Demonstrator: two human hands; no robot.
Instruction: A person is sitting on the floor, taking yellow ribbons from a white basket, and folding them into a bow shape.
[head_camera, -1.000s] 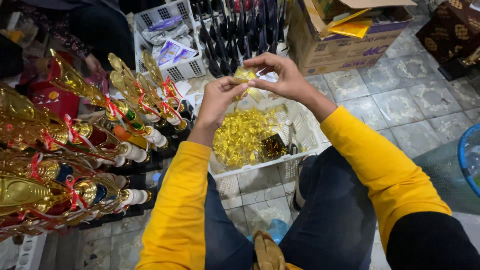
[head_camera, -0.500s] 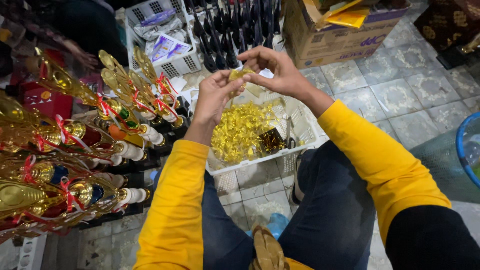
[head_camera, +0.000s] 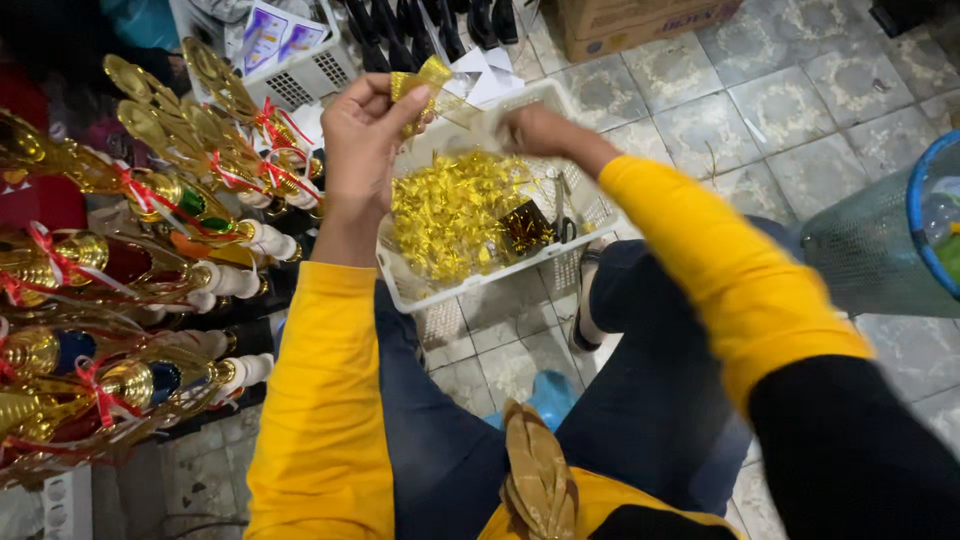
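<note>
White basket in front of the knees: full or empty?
Partly full. The white basket holds a heap of gold foil pieces and a dark packet; bare mesh shows near its right side.

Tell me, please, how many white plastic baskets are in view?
2: one white basket on the floor by the knees, holding gold ribbon bows; another further back at upper left, holding packets. Others may lie hidden behind the trophies.
</note>
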